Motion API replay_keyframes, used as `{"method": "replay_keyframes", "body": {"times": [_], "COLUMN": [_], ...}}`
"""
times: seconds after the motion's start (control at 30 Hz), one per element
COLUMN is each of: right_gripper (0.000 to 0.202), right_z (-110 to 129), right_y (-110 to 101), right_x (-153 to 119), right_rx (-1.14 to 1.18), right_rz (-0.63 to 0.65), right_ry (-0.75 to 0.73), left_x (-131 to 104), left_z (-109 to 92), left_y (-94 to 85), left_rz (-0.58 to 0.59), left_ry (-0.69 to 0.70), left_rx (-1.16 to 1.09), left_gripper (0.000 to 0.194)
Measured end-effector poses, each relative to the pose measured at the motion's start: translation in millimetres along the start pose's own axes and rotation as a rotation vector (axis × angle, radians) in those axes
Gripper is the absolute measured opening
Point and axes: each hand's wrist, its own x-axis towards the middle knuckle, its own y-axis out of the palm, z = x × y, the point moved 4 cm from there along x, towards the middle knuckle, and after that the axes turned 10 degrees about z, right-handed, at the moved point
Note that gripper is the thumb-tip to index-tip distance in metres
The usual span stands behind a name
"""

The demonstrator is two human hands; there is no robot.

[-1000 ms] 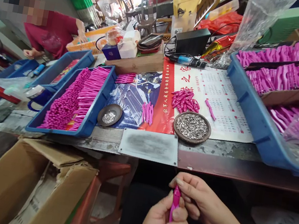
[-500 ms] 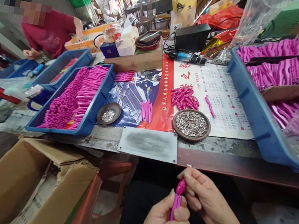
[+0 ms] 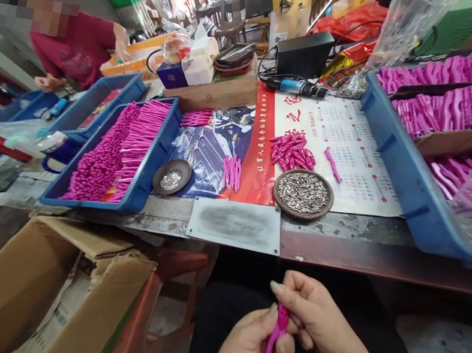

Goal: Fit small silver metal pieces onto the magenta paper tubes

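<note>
Above my lap, my left hand (image 3: 249,346) is closed around a long, slim pink plastic handle (image 3: 273,340), which points upward. A short, darker pink plastic piece (image 3: 283,312) sits at the handle's top end, between my two hands. The thumb and fingers of my right hand (image 3: 313,309) pinch around that piece and partly cover it. How deep it sits in the handle I cannot tell. On the table, similar short dark pink pieces (image 3: 291,151) lie in a pile beyond a round dish of small metal pins (image 3: 303,194).
A blue tray (image 3: 141,196) of pink handles stands left; a larger blue tray (image 3: 402,187) of pink parts stands right. A small dish (image 3: 172,177) holds tiny silvery bits. A metal plate (image 3: 235,224) lines the table edge. An open cardboard box (image 3: 11,283) is lower left. Another person (image 3: 76,48) sits far left.
The dark pink piece has come down from above the handle's top and now meets its end. My right hand has shifted slightly lower, its thumb over the top; my left hand keeps its hold.
</note>
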Motion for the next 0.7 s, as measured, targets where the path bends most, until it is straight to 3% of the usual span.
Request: {"method": "replay_keyframes", "body": {"times": [0.33, 0.5, 0.7], "right_gripper": [0.052, 0.053, 0.053], "right_z": [0, 18, 42], "right_y": [3, 8, 11], "right_x": [-8, -5, 0], "right_rx": [-0.053, -0.133, -0.236], "right_rz": [-0.024, -0.035, 0.075], "right_ry": [-0.018, -0.065, -0.024], "left_x": [2, 5, 10], "left_z": [6, -1, -8], "left_y": [2.7, 10.6, 20.5], "left_rz": [0.096, 0.149, 0.202], "left_ry": [-0.092, -0.038, -0.014], "left_rx": [-0.233, -0.287, -0.243], "left_gripper": [0.026, 0.026, 0.029]}}
